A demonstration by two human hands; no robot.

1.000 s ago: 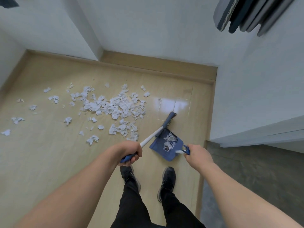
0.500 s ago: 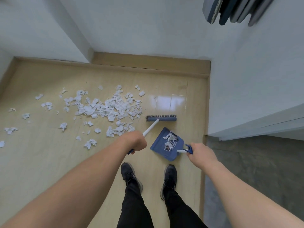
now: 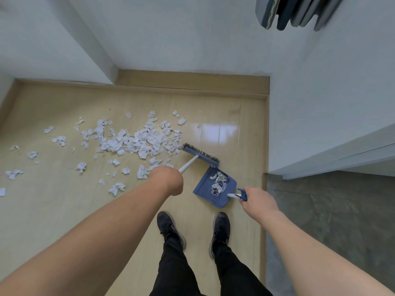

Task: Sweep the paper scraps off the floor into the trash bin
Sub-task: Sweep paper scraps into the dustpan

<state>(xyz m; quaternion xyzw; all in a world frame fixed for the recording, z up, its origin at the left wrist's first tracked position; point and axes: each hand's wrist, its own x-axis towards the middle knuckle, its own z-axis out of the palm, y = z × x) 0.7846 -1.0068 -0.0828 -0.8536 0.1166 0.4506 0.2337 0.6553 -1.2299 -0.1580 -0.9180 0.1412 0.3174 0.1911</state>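
Observation:
White paper scraps (image 3: 136,142) lie scattered over the beige floor, thickest in the middle. My left hand (image 3: 168,180) grips the white handle of a blue broom (image 3: 201,155), whose bristle head rests at the right edge of the pile, tilted. My right hand (image 3: 256,199) holds the handle of a blue dustpan (image 3: 213,193) that lies on the floor just right of the broom head. Several scraps sit inside the dustpan. No trash bin is in view.
My two black shoes (image 3: 171,227) stand just behind the dustpan. White walls close the far side and the right, with a wooden skirting (image 3: 192,82) along them. A grey floor (image 3: 331,221) begins to the right. Dark items (image 3: 295,11) hang at the top right.
The broom head has swung left from in front of the dustpan to the right edge of the scrap pile and turned at an angle. The dustpan stayed in place.

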